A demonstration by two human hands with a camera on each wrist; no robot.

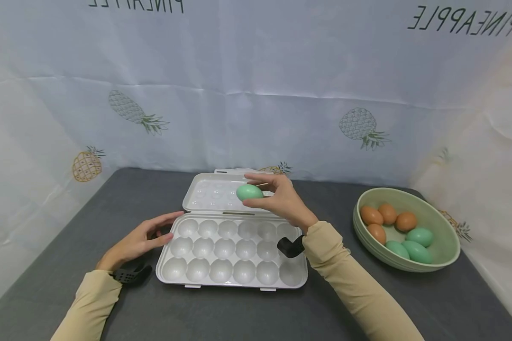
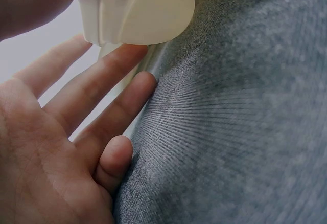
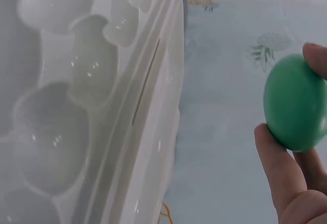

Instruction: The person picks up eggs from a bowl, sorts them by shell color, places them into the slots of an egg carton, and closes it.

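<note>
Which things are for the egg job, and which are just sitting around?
In use:
- green egg pinched in the right hand
- white plastic egg tray with open lid, left hand touching its edge
- pale green bowl of brown and green eggs

Just there:
- grey table mat
- white pineapple-print backdrop

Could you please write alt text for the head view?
A right hand holds a green egg above an open, empty white egg tray; the left hand rests at its left edge. A bowl of eggs sits right.
</note>
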